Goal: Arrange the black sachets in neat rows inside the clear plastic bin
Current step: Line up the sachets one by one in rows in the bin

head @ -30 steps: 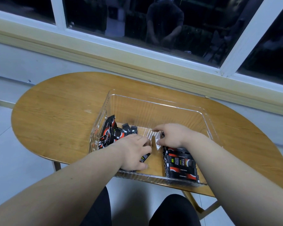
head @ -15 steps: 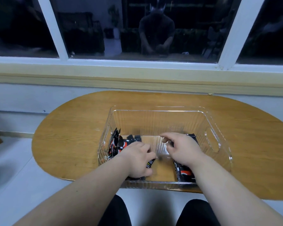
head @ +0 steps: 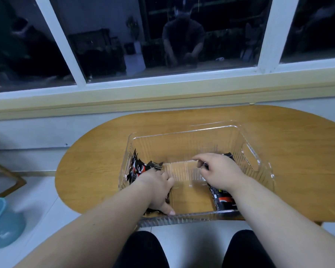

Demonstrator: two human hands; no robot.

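Presently: clear plastic bin [head: 182,146], ribbed walls and a cut-out side handle, standing at the near edge of the wooden surface [head: 97,161]. Inside it are black sachets [head: 138,169], glossy with red and white print, in a loose leaning heap at the left wall, and a flat right row [head: 223,200] along the right wall, the two groups apart. Left hand [head: 159,188] lies over the heap with its thumb at the near wall, grip hidden under the palm, state not discernible; right hand [head: 219,171] lies over the right row, grip pinching a sachet's far end.
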